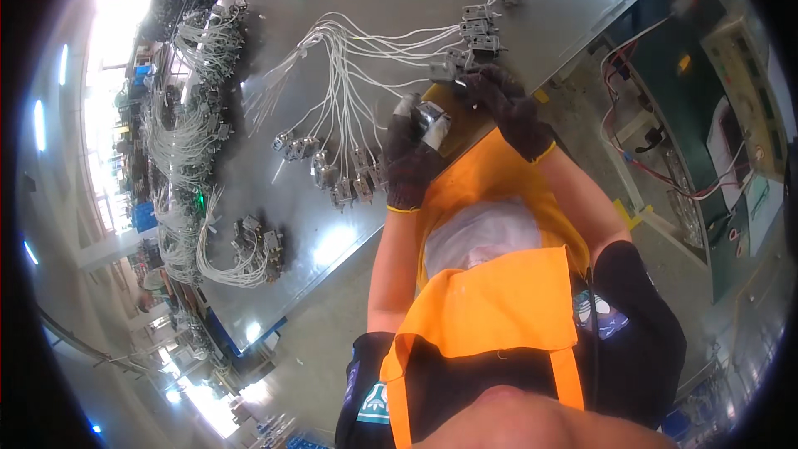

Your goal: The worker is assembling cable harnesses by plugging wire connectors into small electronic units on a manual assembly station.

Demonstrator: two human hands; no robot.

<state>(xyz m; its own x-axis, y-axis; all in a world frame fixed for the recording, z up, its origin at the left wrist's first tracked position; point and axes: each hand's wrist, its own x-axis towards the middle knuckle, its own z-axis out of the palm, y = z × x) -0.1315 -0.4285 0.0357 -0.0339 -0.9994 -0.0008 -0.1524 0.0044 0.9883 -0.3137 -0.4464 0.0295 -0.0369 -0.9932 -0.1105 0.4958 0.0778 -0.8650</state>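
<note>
The small metal part sits clamped in the gloved left hand, raised just above the near edge of the grey workbench, in front of the person's orange apron; it looks like a shiny, boxy component with hard corners. To the far left, heaps of white wire bundles pile up along the bench's edge; nearer, a finished cluster lies coiled by itself. Moving rightward, a fan of white wires spreads across the bench, each wire ending in a small metal unit, one row lying just left of the left hand. Further right, the gloved right hand has its fingers closed, pinching at another metal unit where a wire meets it. Beyond the bench, on the right, a test instrument stands with red and white leads trailing. The held part seems light, rigid and a little slick against fabric gloves; gripping its flat sides appears safest, since the thin wires look soft, easily tangled and likely to strain at their joints if pulled.
</note>
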